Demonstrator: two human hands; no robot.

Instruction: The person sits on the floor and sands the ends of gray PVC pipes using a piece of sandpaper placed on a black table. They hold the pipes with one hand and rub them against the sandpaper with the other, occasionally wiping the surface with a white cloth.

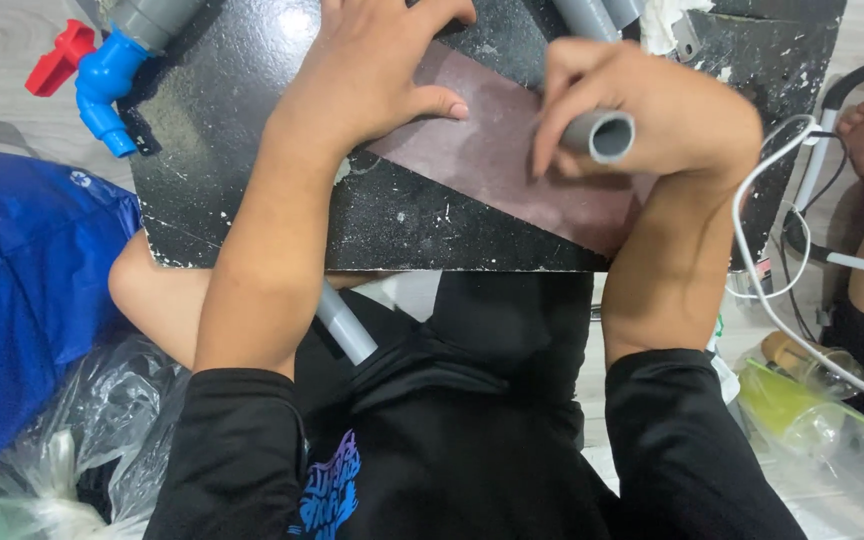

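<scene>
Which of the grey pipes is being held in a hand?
The short pipe in the right hand, open end facing the camera. The others lie untouched by either hand.

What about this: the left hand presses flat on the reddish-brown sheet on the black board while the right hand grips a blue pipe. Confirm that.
Not quite. The pipe in the right hand is grey, not blue; the head view shows its open grey end. The blue piece is the valve at the board's far left corner. The rest holds: the left hand presses flat on the reddish-brown sheet.
</scene>
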